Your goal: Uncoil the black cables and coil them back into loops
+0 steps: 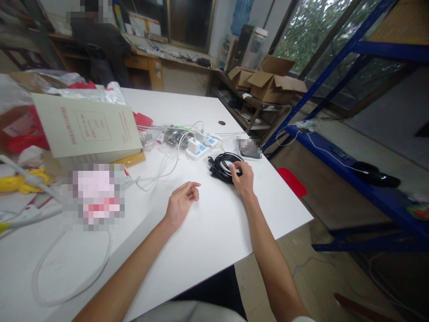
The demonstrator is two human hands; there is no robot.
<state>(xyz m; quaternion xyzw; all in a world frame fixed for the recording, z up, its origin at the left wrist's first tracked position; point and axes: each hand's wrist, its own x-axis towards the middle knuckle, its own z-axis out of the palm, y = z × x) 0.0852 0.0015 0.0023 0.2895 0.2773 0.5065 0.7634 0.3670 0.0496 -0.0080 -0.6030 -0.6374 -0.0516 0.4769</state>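
Observation:
A coil of black cable (219, 167) lies on the white table (214, 223), its plug ends sticking out at the left. My right hand (244, 176) grips the coil's right side between thumb and fingers. To the left and nearer me, my left hand (181, 203) hovers over or rests on the table, apart from the cable. Its index finger points out while the others are loosely curled, and nothing shows in it.
Behind the coil sit a white power strip (197, 152) with wires and a dark phone-like object (250, 148). A pale box (89, 125), bags and a yellow toy (25, 181) crowd the left. Blue shelving (335, 156) stands right. A person (100, 44) is at the back.

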